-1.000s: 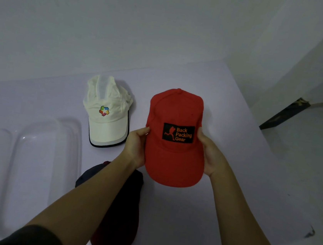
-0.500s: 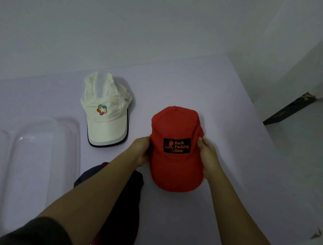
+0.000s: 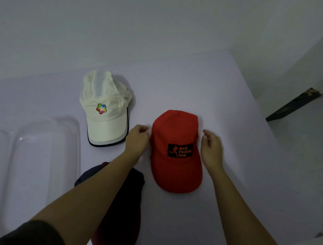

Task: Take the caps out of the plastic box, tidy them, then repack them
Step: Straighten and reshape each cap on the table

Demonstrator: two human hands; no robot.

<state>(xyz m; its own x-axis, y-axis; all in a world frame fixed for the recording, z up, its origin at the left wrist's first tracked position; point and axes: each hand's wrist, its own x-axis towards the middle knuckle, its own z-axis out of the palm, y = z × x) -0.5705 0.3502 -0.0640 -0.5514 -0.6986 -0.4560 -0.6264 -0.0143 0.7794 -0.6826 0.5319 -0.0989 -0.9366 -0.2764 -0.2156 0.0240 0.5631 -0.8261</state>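
A red cap with a black and orange patch lies flat on the white table, brim towards me. My left hand hovers just off its left side and my right hand just off its right side. Both have loosely curled fingers and hold nothing. A cream cap with a coloured logo lies further back on the left. A dark navy and maroon cap lies near me, partly hidden under my left forearm. The clear plastic box stands at the left with nothing visible in it.
The table's right edge drops to a pale floor. A dark object lies on the floor at the far right. A white wall runs behind the table. A small dark shape shows at the bottom edge.
Both hands lowered the red cap onto the table and then let go of it. They have drawn slightly away from its sides.
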